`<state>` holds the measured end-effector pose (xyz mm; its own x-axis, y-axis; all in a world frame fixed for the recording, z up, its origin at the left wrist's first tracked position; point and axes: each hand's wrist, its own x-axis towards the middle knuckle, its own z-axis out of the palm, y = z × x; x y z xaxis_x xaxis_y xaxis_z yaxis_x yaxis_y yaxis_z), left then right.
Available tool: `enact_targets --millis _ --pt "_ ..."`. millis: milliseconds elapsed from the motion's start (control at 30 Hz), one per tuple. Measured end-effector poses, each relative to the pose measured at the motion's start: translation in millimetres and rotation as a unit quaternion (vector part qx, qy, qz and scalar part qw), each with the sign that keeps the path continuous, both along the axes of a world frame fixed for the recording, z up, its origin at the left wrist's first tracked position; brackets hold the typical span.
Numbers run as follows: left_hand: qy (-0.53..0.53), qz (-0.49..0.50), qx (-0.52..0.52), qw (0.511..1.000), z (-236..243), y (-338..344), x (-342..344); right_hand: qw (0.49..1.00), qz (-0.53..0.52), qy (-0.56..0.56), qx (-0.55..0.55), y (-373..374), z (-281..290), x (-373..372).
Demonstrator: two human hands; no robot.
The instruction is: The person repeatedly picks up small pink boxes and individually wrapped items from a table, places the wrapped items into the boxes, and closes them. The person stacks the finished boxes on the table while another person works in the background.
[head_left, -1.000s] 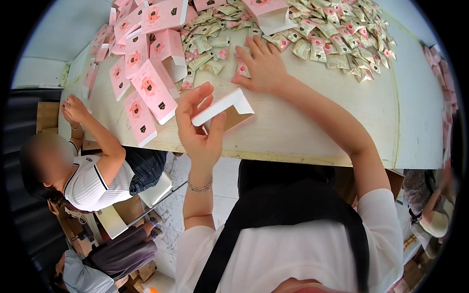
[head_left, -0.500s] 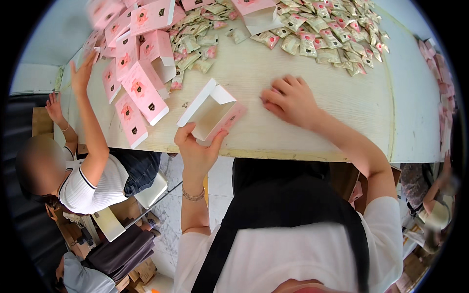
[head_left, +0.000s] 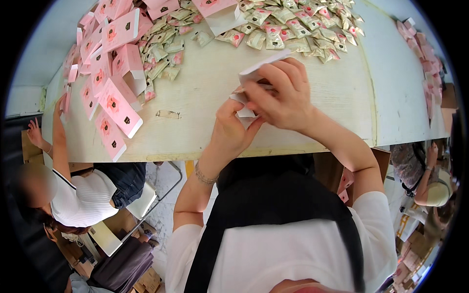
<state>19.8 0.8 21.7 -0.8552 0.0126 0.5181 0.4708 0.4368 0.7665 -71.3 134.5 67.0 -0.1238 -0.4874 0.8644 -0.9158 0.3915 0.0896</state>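
Note:
A small pink carton with a white inside [head_left: 253, 67] is tilted above the table, its raised flap pointing away from me. My left hand [head_left: 234, 128] grips it from the near left side, thumb and fingers around its lower part. Over the carton's opening is my right hand [head_left: 286, 95], its fingers bent in and partly smeared by motion. Whatever those fingers hold is hidden. Most of the carton's body lies behind both hands.
Pink cartons [head_left: 117, 107] are heaped at the left, beside small foil packets [head_left: 163, 51]. More packets [head_left: 293, 29] spread across the far side, next to an open carton [head_left: 222, 19]. A co-worker [head_left: 83, 195] reaches in at the left. Further pink cartons [head_left: 424, 63] lie far right.
My left hand has carried the open carton right and turned it. My right hand, earlier apart over the table, has come to the carton's opening. The co-worker's raised arm has lowered.

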Motion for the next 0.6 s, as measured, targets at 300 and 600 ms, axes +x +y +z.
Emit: enact_targets --millis 300,600 --pt "-0.028 -0.01 0.061 0.998 -2 -7 -2 0.994 0.099 -0.038 -0.018 57 8 -2" --pt "0.047 -0.008 -0.025 0.999 1 -14 -5 0.425 0.354 -0.833 -0.032 47 4 -45"
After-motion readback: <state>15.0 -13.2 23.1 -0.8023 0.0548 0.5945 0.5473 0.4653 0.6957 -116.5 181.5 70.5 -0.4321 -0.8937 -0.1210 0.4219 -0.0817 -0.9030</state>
